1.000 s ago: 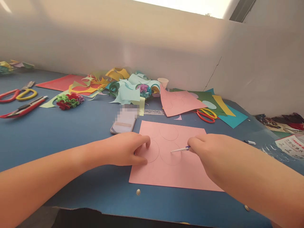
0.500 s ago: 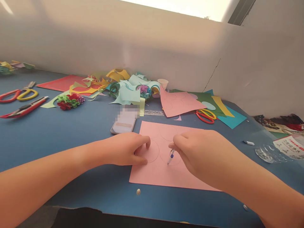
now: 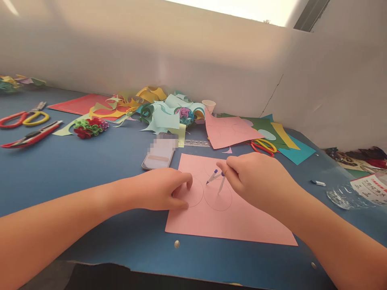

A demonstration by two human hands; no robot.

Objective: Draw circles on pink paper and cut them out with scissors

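Observation:
A pink sheet (image 3: 242, 217) bearing several drawn circles lies on the blue table (image 3: 121, 249). My right hand (image 3: 256, 177) pinches the top of a white and blue compass (image 3: 215, 177) over the sheet. One compass leg stands inside the middle circle, and the other leg points to the upper left, near that circle's edge. My left hand (image 3: 169, 189) rests on the sheet's left edge with thumb and fingers apart, holding nothing.
Behind the sheet are a phone (image 3: 159, 155), a clear ruler (image 3: 196, 143), another pink sheet (image 3: 229, 129), scissors (image 3: 264, 146) and paper scraps (image 3: 163, 114). Pliers (image 3: 33, 135) and a paper flower piece (image 3: 90, 128) lie left; plastic wrapping (image 3: 341, 196) lies right.
My right hand has moved up slightly and turned the compass, so its drawing leg has swung from the circle's lower side to its upper left. My left hand stays put.

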